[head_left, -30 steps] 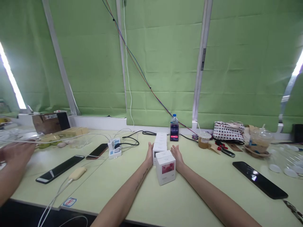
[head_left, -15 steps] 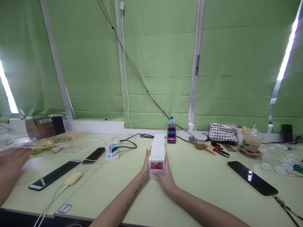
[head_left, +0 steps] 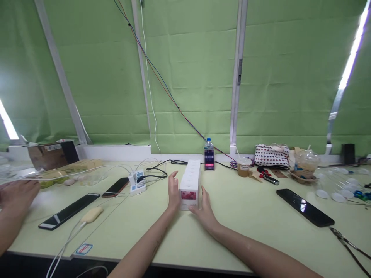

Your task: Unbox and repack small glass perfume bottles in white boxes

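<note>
A row of white boxes (head_left: 189,180) stands on the table, running straight away from me. The nearest box carries a red floral picture on its front. My left hand (head_left: 174,193) is beside the left of the row, fingers stretched forward and slightly off the boxes. On the right, my right hand (head_left: 206,211) has its fingers apart, with the thumb at the front box's lower right corner; whether it touches is hard to tell.
A power strip (head_left: 136,183) with cables, phones (head_left: 69,211) and a yellow charger piece (head_left: 92,214) lie left. Another person's hand (head_left: 20,193) is at far left. Behind stand a bottle (head_left: 208,144) and drink cup (head_left: 244,167). Right lie a black phone (head_left: 305,207) and pliers (head_left: 348,243).
My hands have loosened from the sides of the box row, the left fingers now apart from it. The row sits slightly more to the left in view, and the camera has shifted a little.
</note>
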`<move>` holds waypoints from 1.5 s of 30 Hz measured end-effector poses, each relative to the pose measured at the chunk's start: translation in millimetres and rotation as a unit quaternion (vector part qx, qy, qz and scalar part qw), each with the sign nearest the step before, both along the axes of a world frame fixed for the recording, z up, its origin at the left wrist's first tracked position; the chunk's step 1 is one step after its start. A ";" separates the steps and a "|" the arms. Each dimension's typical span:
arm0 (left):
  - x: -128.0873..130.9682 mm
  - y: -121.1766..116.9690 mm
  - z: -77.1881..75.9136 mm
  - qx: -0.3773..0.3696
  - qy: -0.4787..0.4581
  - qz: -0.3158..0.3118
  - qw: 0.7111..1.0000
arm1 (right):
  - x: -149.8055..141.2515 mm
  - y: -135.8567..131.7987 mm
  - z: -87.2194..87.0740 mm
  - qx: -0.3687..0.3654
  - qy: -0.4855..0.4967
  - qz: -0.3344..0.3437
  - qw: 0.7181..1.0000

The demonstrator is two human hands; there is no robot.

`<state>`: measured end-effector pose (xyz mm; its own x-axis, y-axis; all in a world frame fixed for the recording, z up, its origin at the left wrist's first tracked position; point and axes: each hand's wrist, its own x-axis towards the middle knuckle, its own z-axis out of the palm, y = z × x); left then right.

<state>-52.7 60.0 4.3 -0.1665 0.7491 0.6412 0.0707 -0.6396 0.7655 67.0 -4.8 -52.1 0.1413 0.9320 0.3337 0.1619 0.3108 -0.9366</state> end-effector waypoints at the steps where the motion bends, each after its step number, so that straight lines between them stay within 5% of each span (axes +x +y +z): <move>1: -1.9 -3.4 0.6 0.065 0.066 0.042 0.995 | 4.1 -4.8 -0.8 -0.003 0.002 -0.004 1.000; 5: -1.2 -19.2 1.5 0.254 0.310 0.079 0.913 | 17.8 -17.4 1.3 -0.021 0.001 0.039 0.999; 8: 2.6 -28.0 2.0 0.292 0.360 0.093 0.881 | 21.8 -20.9 6.2 -0.020 -0.001 0.054 0.998; 16: 10.1 -44.3 4.5 0.324 0.313 0.000 0.893 | 28.1 -16.3 11.8 0.007 0.044 0.071 0.996; 23: 48.3 -53.7 8.5 0.276 0.282 -0.110 0.912 | 74.5 -7.8 23.9 -0.022 0.042 0.129 0.990; 28: 80.6 -46.0 10.1 0.125 0.266 -0.130 0.947 | 117.9 -4.3 27.6 -0.031 -0.013 0.092 0.995; 32: 117.3 -37.7 -4.6 -0.037 0.200 -0.138 0.969 | 130.4 -2.2 18.3 -0.053 -0.013 0.004 0.999; 36: 132.8 -29.0 -17.3 -0.150 0.153 -0.138 0.967 | 135.3 -3.4 24.3 -0.065 -0.032 0.051 0.996; 40: 117.6 -27.8 -12.9 -0.094 0.151 -0.158 0.971 | 149.1 -7.7 46.2 -0.070 -0.052 0.134 0.987; 45: 113.0 -35.1 -9.8 0.031 0.253 -0.175 0.951 | 163.5 -10.9 63.5 -0.013 -0.050 0.117 0.992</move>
<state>60.3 24.9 -5.5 0.4275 0.6598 0.6179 0.1937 -0.7345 0.6503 230.6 -15.7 11.4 -0.1123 0.9438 0.3109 0.1807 0.3271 -0.9276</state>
